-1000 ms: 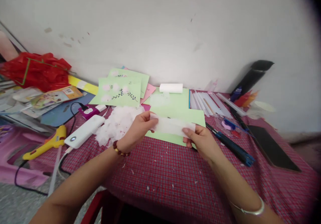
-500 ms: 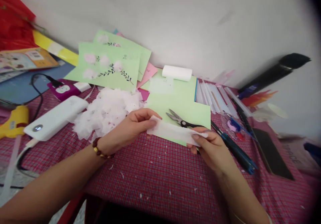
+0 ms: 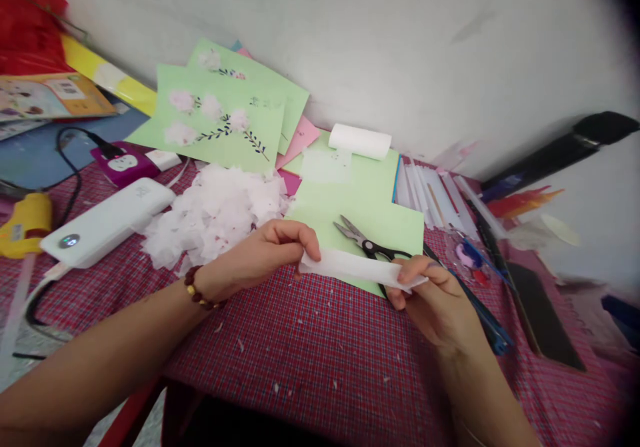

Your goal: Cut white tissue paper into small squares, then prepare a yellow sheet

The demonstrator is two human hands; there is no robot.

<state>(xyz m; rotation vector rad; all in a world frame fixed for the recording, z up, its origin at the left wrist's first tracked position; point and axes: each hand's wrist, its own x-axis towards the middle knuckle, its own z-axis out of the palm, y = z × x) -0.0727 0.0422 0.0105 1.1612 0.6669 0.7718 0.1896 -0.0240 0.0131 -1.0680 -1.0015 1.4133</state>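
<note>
Over the near edge of a green sheet (image 3: 320,210), a narrow white strip (image 3: 355,267) is stretched nearly flat between two bare hands. The left hand (image 3: 265,253) pinches one end, thumb and fingers together on it; the right hand (image 3: 440,297) grips the other end, with a tip of the strip poking out past its fingers. Scissors (image 3: 369,245) lie on the sheet just behind the strip, their blades spread and one handle partly hidden by the right hand. To the left, a loose heap of thin white pieces (image 3: 220,207) rests on the checked tablecloth (image 3: 300,360), near the left wrist.

The step in hand looks like folding or creasing the strip lengthwise, though blur leaves the number of layers uncertain. As I judge it, the next move calls for keeping both ends pinched, the long edges matched and the pull light, since such thin material could tear or slip.
</note>
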